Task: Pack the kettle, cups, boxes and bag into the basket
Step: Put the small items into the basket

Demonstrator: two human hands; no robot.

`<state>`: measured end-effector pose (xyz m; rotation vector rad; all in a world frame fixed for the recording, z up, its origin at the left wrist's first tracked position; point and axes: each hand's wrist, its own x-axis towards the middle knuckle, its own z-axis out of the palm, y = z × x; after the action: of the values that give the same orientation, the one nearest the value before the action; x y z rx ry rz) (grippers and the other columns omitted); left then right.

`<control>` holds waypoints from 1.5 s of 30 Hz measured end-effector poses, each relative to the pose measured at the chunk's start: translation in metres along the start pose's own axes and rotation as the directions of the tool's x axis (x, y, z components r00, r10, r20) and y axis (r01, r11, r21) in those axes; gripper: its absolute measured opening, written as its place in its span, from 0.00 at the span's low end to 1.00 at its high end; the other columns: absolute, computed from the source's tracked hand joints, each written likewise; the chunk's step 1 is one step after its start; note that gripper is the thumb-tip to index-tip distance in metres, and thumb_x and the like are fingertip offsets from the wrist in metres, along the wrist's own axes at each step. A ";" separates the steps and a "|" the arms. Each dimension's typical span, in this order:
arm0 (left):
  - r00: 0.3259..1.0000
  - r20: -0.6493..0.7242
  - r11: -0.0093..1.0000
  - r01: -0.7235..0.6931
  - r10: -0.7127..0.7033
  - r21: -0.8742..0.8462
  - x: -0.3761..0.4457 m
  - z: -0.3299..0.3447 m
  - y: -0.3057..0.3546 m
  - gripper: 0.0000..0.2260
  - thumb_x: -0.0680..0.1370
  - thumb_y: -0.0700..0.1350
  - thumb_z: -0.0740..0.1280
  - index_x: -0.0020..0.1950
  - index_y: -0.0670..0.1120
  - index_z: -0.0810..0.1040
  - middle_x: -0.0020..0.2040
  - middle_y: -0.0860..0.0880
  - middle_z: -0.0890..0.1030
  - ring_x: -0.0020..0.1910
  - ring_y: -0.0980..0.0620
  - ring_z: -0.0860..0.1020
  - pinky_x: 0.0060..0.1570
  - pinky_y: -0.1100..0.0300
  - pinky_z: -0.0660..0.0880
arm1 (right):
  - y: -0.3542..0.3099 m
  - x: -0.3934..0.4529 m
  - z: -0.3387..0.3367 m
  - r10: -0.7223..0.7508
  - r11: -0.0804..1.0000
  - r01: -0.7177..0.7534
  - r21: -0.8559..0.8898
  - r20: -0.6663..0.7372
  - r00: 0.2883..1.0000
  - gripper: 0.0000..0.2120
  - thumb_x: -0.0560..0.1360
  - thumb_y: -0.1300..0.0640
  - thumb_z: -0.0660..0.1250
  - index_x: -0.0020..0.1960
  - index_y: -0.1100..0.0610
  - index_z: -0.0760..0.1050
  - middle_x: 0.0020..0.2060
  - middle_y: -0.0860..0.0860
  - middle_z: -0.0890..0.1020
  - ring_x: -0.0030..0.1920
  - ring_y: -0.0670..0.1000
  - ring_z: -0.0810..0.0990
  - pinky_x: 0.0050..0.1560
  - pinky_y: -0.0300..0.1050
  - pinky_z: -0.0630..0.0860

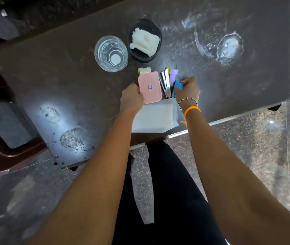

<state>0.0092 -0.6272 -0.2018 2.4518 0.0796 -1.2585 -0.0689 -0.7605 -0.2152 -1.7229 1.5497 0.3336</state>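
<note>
Beside the stapler (165, 84), my left hand (132, 98) grips the pink box (150, 87) upright while my right hand (187, 89) pinches a blue clip (177, 85), both ready for packing.

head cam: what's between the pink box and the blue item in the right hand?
In the head view, a silver stapler and a purple item stand between the pink box and the blue item held by the right hand.

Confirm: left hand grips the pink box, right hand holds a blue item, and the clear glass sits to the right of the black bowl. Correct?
One error: in the head view the clear glass sits to the left of the black bowl, not the right. The rest stands: the left hand grips the pink box and the right hand holds a blue item.
</note>
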 end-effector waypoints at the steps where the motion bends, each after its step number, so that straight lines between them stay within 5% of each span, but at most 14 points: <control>1: 1.000 -0.007 0.999 0.002 -0.003 -0.036 -0.002 -0.003 -0.003 0.07 0.76 0.38 0.60 0.52 0.40 0.75 0.55 0.40 0.79 0.53 0.42 0.77 0.46 0.56 0.73 | 0.000 -0.003 -0.002 0.003 1.000 -0.003 0.010 -0.012 1.000 0.12 0.70 0.65 0.65 0.53 0.62 0.71 0.54 0.61 0.80 0.54 0.60 0.78 0.49 0.44 0.70; 7: 0.998 -0.058 0.961 -0.002 -0.015 -0.277 -0.030 -0.031 -0.032 0.03 0.77 0.39 0.61 0.46 0.45 0.73 0.52 0.42 0.80 0.50 0.43 0.81 0.49 0.48 0.80 | -0.016 -0.044 -0.001 0.023 0.996 -0.026 0.089 0.039 0.999 0.12 0.72 0.61 0.66 0.55 0.64 0.74 0.46 0.55 0.80 0.44 0.54 0.77 0.34 0.36 0.68; 11: 0.991 -0.127 0.914 -0.015 -0.040 -0.404 -0.058 -0.060 -0.074 0.04 0.77 0.39 0.61 0.48 0.45 0.75 0.49 0.44 0.81 0.50 0.44 0.80 0.51 0.46 0.79 | -0.040 -0.096 0.023 -0.022 0.979 -0.025 0.202 0.227 0.974 0.11 0.73 0.65 0.63 0.55 0.64 0.76 0.42 0.56 0.77 0.40 0.54 0.76 0.48 0.47 0.75; 18: 0.898 -0.381 0.822 -0.040 -0.220 -0.568 -0.108 -0.146 -0.202 0.07 0.74 0.41 0.64 0.49 0.46 0.79 0.43 0.47 0.82 0.46 0.44 0.82 0.51 0.47 0.79 | -0.091 -0.232 0.103 -0.173 0.955 0.021 0.295 0.499 0.849 0.17 0.76 0.70 0.54 0.60 0.62 0.74 0.38 0.50 0.75 0.35 0.45 0.71 0.35 0.37 0.70; 24: 0.820 -0.464 0.725 -0.091 -0.335 -0.683 -0.138 -0.251 -0.328 0.04 0.72 0.41 0.65 0.44 0.49 0.78 0.39 0.48 0.82 0.45 0.44 0.82 0.50 0.47 0.79 | -0.139 -0.350 0.205 -0.147 0.909 -0.176 0.377 0.687 0.712 0.13 0.78 0.66 0.54 0.43 0.53 0.72 0.36 0.52 0.73 0.34 0.48 0.71 0.36 0.39 0.69; 29: 0.726 -0.516 0.667 -0.106 -0.455 -0.737 -0.148 -0.325 -0.418 0.02 0.71 0.41 0.66 0.42 0.48 0.76 0.37 0.50 0.79 0.43 0.45 0.82 0.48 0.53 0.78 | -0.182 -0.432 0.293 -0.300 0.952 0.138 0.275 0.736 0.607 0.18 0.76 0.72 0.54 0.63 0.63 0.70 0.40 0.50 0.73 0.36 0.44 0.70 0.36 0.32 0.70; 34: 0.716 -0.474 0.580 -0.118 -0.513 -0.806 -0.136 -0.360 -0.466 0.03 0.73 0.39 0.66 0.45 0.45 0.76 0.41 0.45 0.81 0.44 0.43 0.81 0.48 0.54 0.78 | -0.224 -0.474 0.348 -0.421 0.898 0.368 0.241 0.709 0.565 0.17 0.76 0.72 0.57 0.64 0.67 0.70 0.51 0.56 0.73 0.40 0.44 0.72 0.45 0.35 0.72; 37: 0.697 -0.537 0.639 -0.146 -0.476 -0.755 -0.123 -0.381 -0.468 0.07 0.74 0.38 0.63 0.51 0.42 0.77 0.45 0.45 0.82 0.44 0.48 0.79 0.39 0.65 0.72 | -0.242 -0.483 0.365 -0.461 0.872 0.433 0.229 0.684 0.566 0.16 0.77 0.70 0.57 0.64 0.65 0.70 0.50 0.56 0.73 0.37 0.44 0.72 0.42 0.34 0.72; 40: 0.683 -0.612 0.730 -0.167 -0.399 -0.663 -0.109 -0.404 -0.459 0.09 0.76 0.37 0.60 0.53 0.40 0.76 0.51 0.42 0.80 0.50 0.46 0.77 0.49 0.57 0.71 | -0.249 -0.480 0.366 -0.467 0.872 0.435 0.224 0.649 0.601 0.16 0.77 0.69 0.57 0.65 0.64 0.70 0.49 0.56 0.73 0.36 0.44 0.72 0.41 0.32 0.72; 45: 0.658 -0.659 0.848 -0.059 -0.363 -0.526 -0.081 -0.437 -0.449 0.13 0.77 0.34 0.57 0.61 0.40 0.70 0.61 0.43 0.74 0.58 0.44 0.74 0.52 0.55 0.68 | -0.246 -0.476 0.360 -0.437 0.887 0.420 0.191 0.642 0.630 0.16 0.77 0.70 0.57 0.65 0.66 0.69 0.49 0.57 0.72 0.37 0.45 0.72 0.45 0.36 0.73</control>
<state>0.1992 -0.0451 -0.0460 2.3120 0.7666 -0.1229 0.1607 -0.1795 -0.0527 -1.6280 0.5803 0.6051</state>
